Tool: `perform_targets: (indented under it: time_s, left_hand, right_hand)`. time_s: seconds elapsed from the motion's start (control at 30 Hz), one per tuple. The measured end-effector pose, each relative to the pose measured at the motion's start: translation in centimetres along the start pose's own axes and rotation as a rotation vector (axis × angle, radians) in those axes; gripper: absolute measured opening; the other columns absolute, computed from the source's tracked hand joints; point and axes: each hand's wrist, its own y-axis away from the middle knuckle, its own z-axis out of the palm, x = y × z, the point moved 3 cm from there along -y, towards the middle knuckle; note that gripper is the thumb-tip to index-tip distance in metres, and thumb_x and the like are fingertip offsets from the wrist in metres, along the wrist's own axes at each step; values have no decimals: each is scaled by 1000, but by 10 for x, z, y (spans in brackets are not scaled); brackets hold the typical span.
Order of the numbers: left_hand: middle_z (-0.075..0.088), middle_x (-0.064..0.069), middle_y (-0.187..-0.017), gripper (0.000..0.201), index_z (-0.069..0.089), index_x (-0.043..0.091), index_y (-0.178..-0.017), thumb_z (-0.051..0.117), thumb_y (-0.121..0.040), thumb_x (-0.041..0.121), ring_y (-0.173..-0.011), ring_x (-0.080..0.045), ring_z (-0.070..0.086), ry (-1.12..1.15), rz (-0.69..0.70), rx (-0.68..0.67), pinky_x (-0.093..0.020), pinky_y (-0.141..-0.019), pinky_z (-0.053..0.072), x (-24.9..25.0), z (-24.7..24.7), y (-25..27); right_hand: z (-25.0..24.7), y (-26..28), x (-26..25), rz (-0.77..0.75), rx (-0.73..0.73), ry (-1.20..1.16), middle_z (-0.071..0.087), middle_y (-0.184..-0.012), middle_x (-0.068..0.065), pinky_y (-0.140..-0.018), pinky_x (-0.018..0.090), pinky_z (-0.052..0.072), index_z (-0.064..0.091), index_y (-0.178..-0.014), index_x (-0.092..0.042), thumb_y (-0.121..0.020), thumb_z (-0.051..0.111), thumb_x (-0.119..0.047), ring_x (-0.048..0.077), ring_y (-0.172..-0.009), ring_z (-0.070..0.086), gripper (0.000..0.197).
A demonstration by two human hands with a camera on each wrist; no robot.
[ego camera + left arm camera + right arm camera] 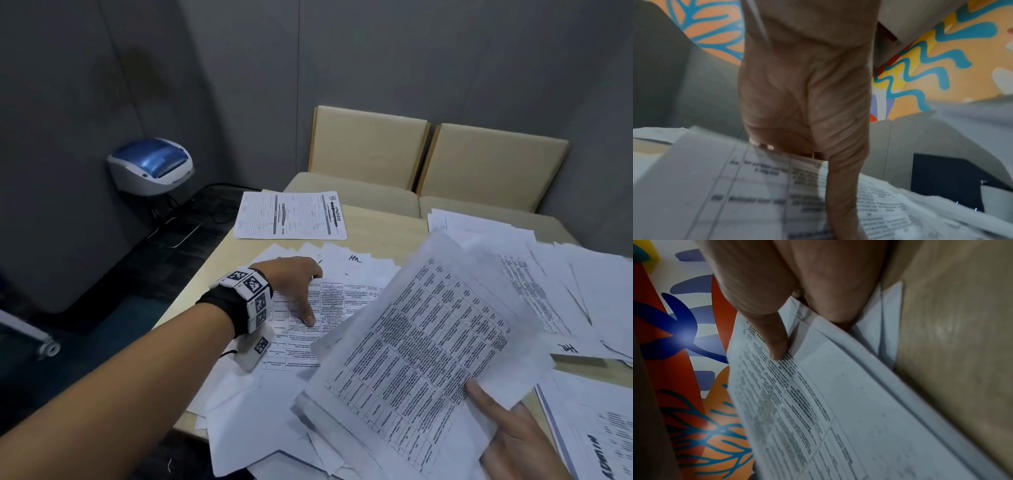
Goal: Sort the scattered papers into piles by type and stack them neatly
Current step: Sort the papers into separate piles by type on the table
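Observation:
Printed white papers (260, 421) lie scattered over a beige table (387, 226). My left hand (305, 294) rests on a sheet printed with a table (330, 305). Its thumb lies on top and its curled fingers meet the far edge, pinching the sheet; the left wrist view shows this sheet (756, 186) lifting under the left hand (807, 97). My right hand (513, 442) grips a bundle of similar table-printed sheets (421, 342) raised over the heap, thumb on top. In the right wrist view the thumb (774, 340) presses on the bundle (838, 402).
A neat pile of forms marked "HR" (291, 216) sits at the table's far left edge. More loose sheets (548, 274) cover the right side. Beige seats (428, 154) stand behind the table. A blue and white printer (150, 164) stands low on the left.

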Motion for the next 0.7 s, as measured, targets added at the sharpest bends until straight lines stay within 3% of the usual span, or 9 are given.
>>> perform_targets:
  time_s: [0.1,0.17,0.27,0.37,0.43,0.5,0.57,0.63,0.7]
  left_hand:
    - [59,6,-89,38,64,18,-97,85,-82,45,-81,-20,53,131,60,141,-31,-66,39,9,-1,17]
    - [66,1,-96,32,66,17,-102,78,-90,44,-84,-21,61,351,90,207,-35,-76,49,13,4,34]
    - [57,-5,-146,67,47,23,-152,69,-95,52,-122,-17,59,642,-27,129,-27,-99,44,24,30,76]
    - [66,1,-115,73,61,36,-128,50,-80,90,-96,-15,59,708,-81,-24,-30,-88,39,39,71,100]
    - [63,11,-131,85,59,35,-133,49,-75,96,-114,-15,62,724,-69,-40,-31,-102,42,47,87,106]
    - [55,11,-150,79,50,31,-147,63,-84,78,-131,-14,58,625,-28,9,-33,-114,42,56,90,109]
    - [46,14,-156,71,38,30,-156,67,-96,53,-137,-10,50,534,-5,104,-20,-108,36,67,85,118]
    - [48,23,-142,59,42,31,-153,67,-100,40,-129,-2,51,632,43,217,-14,-100,38,73,78,127]
    - [64,18,-132,44,56,33,-139,72,-98,34,-117,-6,64,825,149,276,-29,-103,51,72,77,132]
  right_hand:
    - [-2,-1,0,-68,48,0,75,-123,16,-88,62,53,70,-127,-13,-75,72,-3,35,-109,73,53]
    - [-3,-2,1,-140,65,-41,77,-119,8,-87,55,56,73,-124,-20,-78,69,-3,30,-105,75,50]
    - [-11,-2,5,-279,295,285,79,-108,-5,-94,47,60,78,-107,-29,-76,86,-21,26,-108,74,33]
    - [-4,1,4,-346,430,681,74,-99,5,-99,43,48,72,-98,-15,-83,86,-27,30,-106,66,24]
    - [3,3,6,-376,413,800,71,-108,15,-97,43,47,67,-111,-12,-82,87,-28,30,-105,65,39]
    - [9,7,9,-400,382,854,70,-114,16,-97,40,46,63,-118,-13,-81,87,-26,26,-103,61,46]
    - [12,10,10,-401,405,841,67,-127,17,-100,41,44,59,-130,-11,-79,89,-26,28,-111,60,61]
    - [14,15,3,-434,456,792,58,-142,16,-108,43,39,49,-144,-10,-75,91,-26,32,-128,56,82]
    - [15,20,-7,-466,451,666,58,-143,12,-109,40,39,45,-148,-13,-72,92,-27,30,-130,55,90]
